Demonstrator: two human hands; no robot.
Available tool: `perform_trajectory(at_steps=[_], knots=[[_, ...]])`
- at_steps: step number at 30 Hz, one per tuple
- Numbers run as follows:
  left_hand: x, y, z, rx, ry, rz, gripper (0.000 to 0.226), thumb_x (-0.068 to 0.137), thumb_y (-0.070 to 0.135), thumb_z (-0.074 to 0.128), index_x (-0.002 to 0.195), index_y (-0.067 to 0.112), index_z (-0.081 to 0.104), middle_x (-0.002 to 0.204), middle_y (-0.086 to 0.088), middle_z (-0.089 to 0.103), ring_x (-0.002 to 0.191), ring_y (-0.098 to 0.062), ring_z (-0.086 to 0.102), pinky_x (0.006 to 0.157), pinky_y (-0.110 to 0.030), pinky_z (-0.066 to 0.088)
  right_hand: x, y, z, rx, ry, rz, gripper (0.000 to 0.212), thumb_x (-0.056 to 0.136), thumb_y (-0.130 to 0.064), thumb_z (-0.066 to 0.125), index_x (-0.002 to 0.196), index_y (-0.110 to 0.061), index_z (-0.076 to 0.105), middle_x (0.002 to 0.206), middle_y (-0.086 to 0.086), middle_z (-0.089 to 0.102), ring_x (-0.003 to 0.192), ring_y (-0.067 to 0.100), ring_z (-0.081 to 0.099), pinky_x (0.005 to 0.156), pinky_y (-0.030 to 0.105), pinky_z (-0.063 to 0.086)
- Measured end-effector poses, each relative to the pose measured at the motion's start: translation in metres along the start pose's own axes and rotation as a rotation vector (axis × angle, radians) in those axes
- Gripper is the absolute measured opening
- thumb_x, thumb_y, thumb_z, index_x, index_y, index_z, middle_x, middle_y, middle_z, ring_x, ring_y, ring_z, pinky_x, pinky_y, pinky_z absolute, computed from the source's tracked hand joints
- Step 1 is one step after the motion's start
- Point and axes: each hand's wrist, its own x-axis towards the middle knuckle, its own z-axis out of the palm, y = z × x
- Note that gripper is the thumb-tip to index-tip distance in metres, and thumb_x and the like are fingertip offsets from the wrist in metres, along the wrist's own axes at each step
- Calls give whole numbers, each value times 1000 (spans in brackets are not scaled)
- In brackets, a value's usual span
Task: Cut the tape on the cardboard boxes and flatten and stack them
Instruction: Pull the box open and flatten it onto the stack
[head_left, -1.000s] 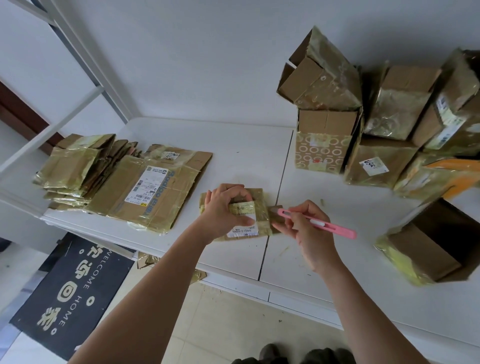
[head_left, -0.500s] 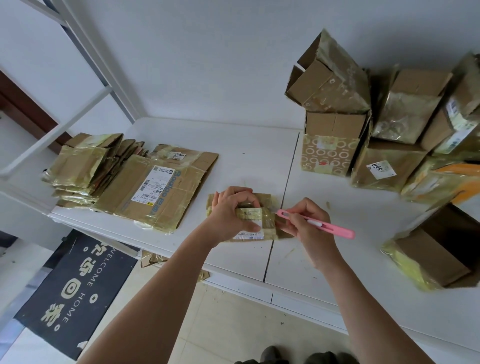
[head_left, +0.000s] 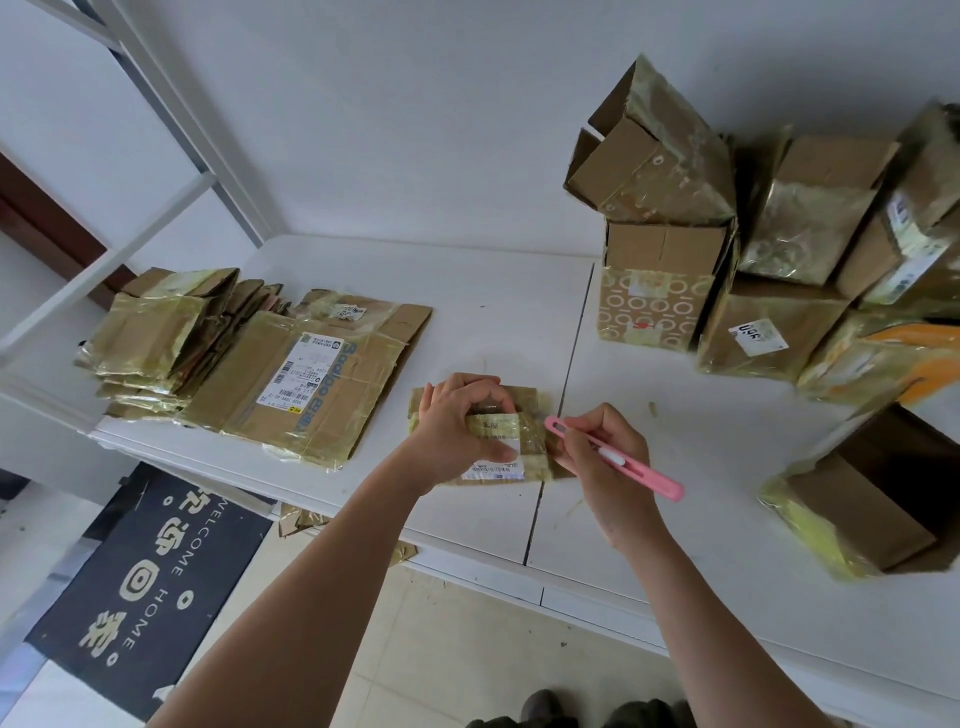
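A small taped cardboard box (head_left: 532, 447) with a white label lies near the front edge of the white table (head_left: 498, 306). My left hand (head_left: 457, 428) grips it from above, fingers curled over its far side and thumb on the label. My right hand (head_left: 602, 452) holds a pink utility knife (head_left: 618, 460) like a pen, its tip at the box's right end. A stack of flattened boxes (head_left: 291, 374) lies at the table's left. Unflattened taped boxes (head_left: 665, 260) are piled at the back right.
An open cardboard box (head_left: 872, 493) lies on its side at the right front. A white shelf frame (head_left: 156, 135) stands at the left. A dark "WELCOME HOME" mat (head_left: 140, 587) and cardboard scraps (head_left: 298, 519) are on the tiled floor below.
My left hand has shifted its grip, thumb now lower on the label. The knife tip stays at the box's right end. The view has drifted slightly.
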Motion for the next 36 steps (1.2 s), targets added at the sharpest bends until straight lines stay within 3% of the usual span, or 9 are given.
perform_trajectory(at_steps=[3,6,10,16,21,26,31,33,36], knots=[[-1,1,0,-18,3,0,48,61,14,88,82,45,59,124,17,45,110,-4,30,117,-49,10,-2,-2,-6,22,-29,1,21,91,6,59,73,-6,55,79,20,63,89,42,68,75,56,59],[0,1,0,-35,-2,-4,48,60,12,88,82,44,59,123,18,45,116,-8,33,117,-49,10,-5,-8,-9,109,-76,47,20,80,-8,64,63,-16,58,68,2,66,90,26,73,77,39,61],[1,1,-1,-42,-12,-9,47,61,12,88,82,44,60,125,18,44,114,-7,32,117,-49,9,-3,-4,-8,228,-7,121,31,91,3,60,66,-17,61,67,-2,68,78,13,71,81,40,60],[0,0,-1,-48,-6,-4,47,61,11,87,82,44,60,126,18,45,115,-8,31,117,-50,8,-2,0,-2,128,-17,78,31,95,-1,58,71,-20,62,75,-2,68,79,11,70,75,29,59],[-2,2,0,-41,-1,0,47,60,11,87,81,42,60,125,18,44,112,-6,30,117,-50,8,-3,-3,-6,134,-70,89,21,83,-9,62,65,-20,61,75,2,68,93,20,73,76,29,59],[-3,1,0,-39,2,5,47,60,11,87,80,43,60,126,17,45,115,-7,31,117,-49,6,0,3,-11,325,-4,171,34,91,7,53,64,-13,58,60,0,54,64,8,61,83,46,59],[3,-2,0,-15,-3,-2,44,62,15,88,84,41,61,123,20,45,115,-5,33,118,-47,5,1,6,-5,211,-17,157,31,95,0,57,70,-18,63,70,-2,64,75,9,66,84,44,59],[4,-4,-1,4,-30,0,40,65,22,88,87,42,62,122,22,42,111,-1,28,118,-46,6,0,7,-6,238,-18,176,29,94,4,55,69,-12,58,68,0,62,71,11,64,88,46,57],[7,-3,2,20,-34,-7,25,72,42,82,88,44,64,121,25,40,106,6,23,118,-43,4,-2,8,-9,304,9,183,23,91,10,50,70,4,43,60,10,42,60,20,48,90,50,56]])
